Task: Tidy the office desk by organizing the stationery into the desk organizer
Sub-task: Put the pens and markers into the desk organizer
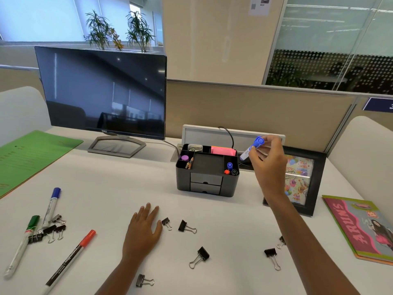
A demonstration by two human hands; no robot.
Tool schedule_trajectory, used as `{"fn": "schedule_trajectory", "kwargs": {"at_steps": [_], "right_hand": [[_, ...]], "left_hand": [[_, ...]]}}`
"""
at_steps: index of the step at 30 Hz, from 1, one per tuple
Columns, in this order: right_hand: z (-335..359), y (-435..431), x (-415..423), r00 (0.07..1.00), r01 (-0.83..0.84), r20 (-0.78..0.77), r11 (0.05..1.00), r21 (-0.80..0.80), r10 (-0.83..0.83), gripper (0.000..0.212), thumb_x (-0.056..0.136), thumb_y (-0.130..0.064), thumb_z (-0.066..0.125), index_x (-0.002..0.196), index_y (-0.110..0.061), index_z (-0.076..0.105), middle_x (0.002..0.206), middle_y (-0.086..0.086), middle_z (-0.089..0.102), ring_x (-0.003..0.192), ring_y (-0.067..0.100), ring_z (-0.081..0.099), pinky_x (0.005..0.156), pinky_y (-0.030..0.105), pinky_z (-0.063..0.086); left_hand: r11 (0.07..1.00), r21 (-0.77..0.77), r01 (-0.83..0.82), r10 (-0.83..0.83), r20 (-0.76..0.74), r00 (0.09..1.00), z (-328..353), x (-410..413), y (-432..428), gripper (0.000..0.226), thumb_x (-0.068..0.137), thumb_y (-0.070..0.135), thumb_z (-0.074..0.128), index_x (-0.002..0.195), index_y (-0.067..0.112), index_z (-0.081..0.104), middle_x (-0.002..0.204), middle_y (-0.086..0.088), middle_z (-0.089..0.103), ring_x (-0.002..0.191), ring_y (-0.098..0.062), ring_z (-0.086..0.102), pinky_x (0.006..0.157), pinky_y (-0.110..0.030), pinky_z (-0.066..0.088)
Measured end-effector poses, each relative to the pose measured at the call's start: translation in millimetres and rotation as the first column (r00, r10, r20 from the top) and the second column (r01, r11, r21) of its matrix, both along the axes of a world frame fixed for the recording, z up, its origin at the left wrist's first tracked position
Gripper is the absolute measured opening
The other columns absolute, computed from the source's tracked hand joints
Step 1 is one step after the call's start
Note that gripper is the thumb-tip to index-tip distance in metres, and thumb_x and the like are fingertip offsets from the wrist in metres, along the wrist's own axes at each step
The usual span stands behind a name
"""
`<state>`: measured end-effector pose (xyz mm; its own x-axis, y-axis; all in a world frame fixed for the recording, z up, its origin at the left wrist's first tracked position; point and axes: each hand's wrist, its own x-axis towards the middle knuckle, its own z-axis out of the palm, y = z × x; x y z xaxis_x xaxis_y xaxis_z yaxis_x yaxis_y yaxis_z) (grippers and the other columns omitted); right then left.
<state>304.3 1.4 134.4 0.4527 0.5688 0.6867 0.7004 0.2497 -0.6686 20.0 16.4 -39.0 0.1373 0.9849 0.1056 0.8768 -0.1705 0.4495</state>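
Beside organizer [185, 177], right hand [268, 159] grip pinches blue marker [258, 142], barrel part-hidden; left hand [142, 229] flat, empty.

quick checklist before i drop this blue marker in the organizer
1. Grip: right hand pinches the marker near its top: ok.
2. Cap on: ok.
3. Marker over the right front slot: it is held to the right of the organizer, not above the slot: not ok.
4. Room in that slot: partly filled, free space unclear: cannot tell.
5. Left hand out of the way: flat on the desk, in front of the organizer: ok.
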Motion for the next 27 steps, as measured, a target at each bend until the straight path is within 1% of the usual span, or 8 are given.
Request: {"fn": "schedule_trajectory", "kwargs": {"at_steps": [2,5,7,9,14,20,24,27], "right_hand": [[-5.2,7.9,-4.3,0.999,-0.030,0.040,0.999,-0.026,0.031,0.023,0.083,-0.003,0.061,0.102,0.002,0.051,0.093,0.020,0.062,0.080,0.024,0.060,0.068,0.026,0.050],[-24.1,17.6,-6.9,0.995,-0.087,0.043,0.984,-0.157,0.095,0.020,0.087,-0.004,0.057,0.104,0.003,0.050,0.094,0.021,0.064,0.086,0.029,0.064,0.070,0.029,0.051],[-36.8,22.3,-6.1,0.995,-0.089,0.021,0.970,-0.228,0.096,0.021,0.088,-0.005,0.056,0.106,0.003,0.049,0.098,0.021,0.065,0.090,0.029,0.064,0.071,0.028,0.051],[-46.5,25.9,-4.5,0.996,-0.086,0.001,0.951,-0.297,0.090,0.023,0.089,-0.007,0.054,0.109,0.002,0.048,0.103,0.021,0.064,0.094,0.030,0.063,0.076,0.032,0.052],[-63.6,29.6,1.0,0.996,-0.037,0.057,0.907,-0.419,0.067,0.025,0.095,-0.009,0.044,0.119,-0.001,0.047,0.106,0.021,0.063,0.092,0.030,0.060,0.072,0.031,0.046],[-75.6,30.6,-0.9,0.984,-0.002,0.164,0.917,-0.399,0.073,0.036,0.095,-0.008,0.042,0.131,-0.003,0.044,0.116,0.020,0.060,0.098,0.032,0.060,0.082,0.035,0.050],[-70.8,41.8,-2.3,0.972,0.026,0.228,0.936,-0.352,0.058,0.037,0.095,-0.008,0.043,0.131,-0.004,0.044,0.114,0.022,0.058,0.095,0.034,0.062,0.078,0.037,0.054],[-63.4,51.9,-3.6,0.954,0.055,0.296,0.938,-0.342,0.052,0.036,0.096,-0.008,0.042,0.131,-0.010,0.045,0.112,0.020,0.058,0.085,0.031,0.063,0.071,0.037,0.056]], "left_hand": [[1.000,0.010,-0.002,0.002,0.001,1.000,0.2,-0.2,-0.1,0.069,0.079,0.045,0.019,0.141,0.020,0.035,0.154,-0.005,0.024,0.144,-0.020,0.019,0.118,-0.032,0.012],[1.000,0.017,0.003,-0.003,0.002,1.000,-0.2,-0.8,0.4,0.082,0.073,0.054,0.007,0.141,0.020,0.036,0.153,-0.006,0.025,0.144,-0.021,0.020,0.118,-0.032,0.013],[1.000,0.010,0.004,-0.004,-0.011,1.000,-1.3,-0.9,0.8,0.073,0.078,0.049,0.013,0.142,0.021,0.034,0.154,-0.005,0.024,0.144,-0.020,0.019,0.118,-0.031,0.012],[1.000,0.003,0.005,-0.005,-0.015,1.000,-1.7,-1.0,1.1,0.067,0.079,0.043,0.020,0.142,0.022,0.033,0.154,-0.004,0.023,0.144,-0.020,0.018,0.118,-0.031,0.011],[1.000,0.003,0.002,-0.002,-0.024,1.000,-2.1,-1.4,2.3,0.067,0.080,0.042,0.020,0.142,0.023,0.032,0.155,-0.003,0.022,0.144,-0.019,0.018,0.118,-0.030,0.010],[1.000,0.002,0.002,-0.002,-0.049,0.999,-4.5,-2.3,3.0,0.066,0.080,0.043,0.019,0.142,0.024,0.032,0.155,-0.002,0.021,0.144,-0.017,0.017,0.118,-0.029,0.010],[1.000,0.002,0.005,-0.005,-0.026,1.000,-5.8,-2.8,4.0,0.058,0.087,0.040,0.025,0.142,0.024,0.033,0.155,-0.003,0.022,0.144,-0.018,0.018,0.118,-0.029,0.009],[1.000,0.003,0.012,-0.012,-0.007,1.000,-5.8,-3.0,3.9,0.055,0.089,0.038,0.028,0.142,0.023,0.032,0.155,-0.003,0.021,0.144,-0.018,0.016,0.118,-0.030,0.008]]}}
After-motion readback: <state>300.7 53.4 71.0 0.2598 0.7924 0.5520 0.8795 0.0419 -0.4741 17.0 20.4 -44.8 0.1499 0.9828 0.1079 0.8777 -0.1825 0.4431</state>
